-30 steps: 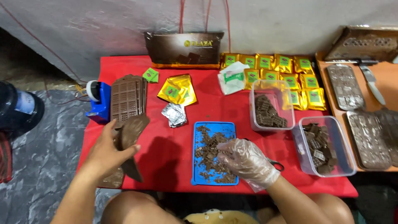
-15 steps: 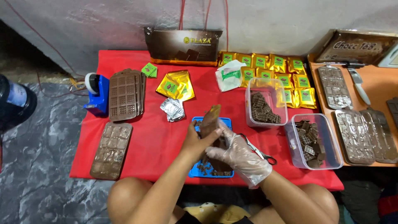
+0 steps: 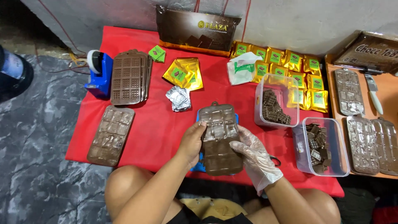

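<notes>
Head view: brown plastic chocolate mould tray [image 3: 218,139] held in both hands, over the blue tray [image 3: 237,118].

Long axis runs near to far. My bare left hand [image 3: 191,143] clasps its left edge, my gloved right hand [image 3: 255,155] its right edge; red cloth [image 3: 161,124] below.

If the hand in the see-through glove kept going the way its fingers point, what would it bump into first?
The gloved right hand points up and left, already touching the brown chocolate mould held by both hands. That mould is probably first; depth is unclear.
</notes>
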